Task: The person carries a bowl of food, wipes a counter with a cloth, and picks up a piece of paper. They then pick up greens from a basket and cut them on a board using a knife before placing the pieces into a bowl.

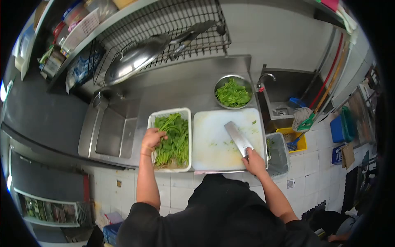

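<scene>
My right hand (254, 161) is wrapped round the handle of a cleaver (237, 136). Its broad blade lies flat, or nearly so, over the white cutting board (209, 142), pointing up and left. At the left edge of a white plastic basket (190, 142), my left hand (152, 139) has its fingers curled on leafy greens (177, 136); the stems under its fingers are partly hidden. Bits of green are scattered on the board. Behind it stands a steel bowl (217, 99) holding picked or cut greens (233, 93).
Left of the basket is a steel sink (119, 133) with a ladle (99, 103). A wire rack (164, 41) holds a large lid (135, 57). On the right are a clear bin (279, 154), a yellow container (302, 142) and another sink with a tap (268, 76). Another person (333, 226) appears at lower right.
</scene>
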Demonstrator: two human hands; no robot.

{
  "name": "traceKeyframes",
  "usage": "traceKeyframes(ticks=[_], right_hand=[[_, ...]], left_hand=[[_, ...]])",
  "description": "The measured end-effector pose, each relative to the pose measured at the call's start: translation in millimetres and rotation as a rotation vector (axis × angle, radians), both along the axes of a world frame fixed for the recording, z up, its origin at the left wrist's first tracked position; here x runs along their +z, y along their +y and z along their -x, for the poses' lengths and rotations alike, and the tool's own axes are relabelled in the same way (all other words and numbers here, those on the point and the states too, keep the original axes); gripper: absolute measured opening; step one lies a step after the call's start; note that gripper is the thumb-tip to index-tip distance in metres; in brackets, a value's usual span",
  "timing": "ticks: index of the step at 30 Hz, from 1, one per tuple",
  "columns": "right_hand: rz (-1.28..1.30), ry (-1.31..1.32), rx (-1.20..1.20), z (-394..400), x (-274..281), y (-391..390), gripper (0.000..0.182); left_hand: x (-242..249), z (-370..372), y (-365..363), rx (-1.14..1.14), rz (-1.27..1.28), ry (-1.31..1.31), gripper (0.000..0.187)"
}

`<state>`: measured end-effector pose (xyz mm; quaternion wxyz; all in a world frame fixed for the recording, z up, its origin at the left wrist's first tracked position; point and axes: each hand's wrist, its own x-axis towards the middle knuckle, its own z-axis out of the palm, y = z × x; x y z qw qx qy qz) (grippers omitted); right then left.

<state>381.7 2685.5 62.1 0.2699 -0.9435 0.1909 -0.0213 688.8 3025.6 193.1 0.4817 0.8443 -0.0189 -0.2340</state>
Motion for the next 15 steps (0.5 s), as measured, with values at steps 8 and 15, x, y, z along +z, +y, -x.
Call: traceKeyframes(ticks=[8,15], right_hand=[[-0.156,-0.089,-0.067,1,-53,-4,0.044],[-0.073,0.061,-0.027,6,-15,5,0.051]], left_hand=[[51,17,-64,-0.321,0.238,-0.201,0.009],[55,51,-132,-0.493,0.408,-0.021,0.032]])
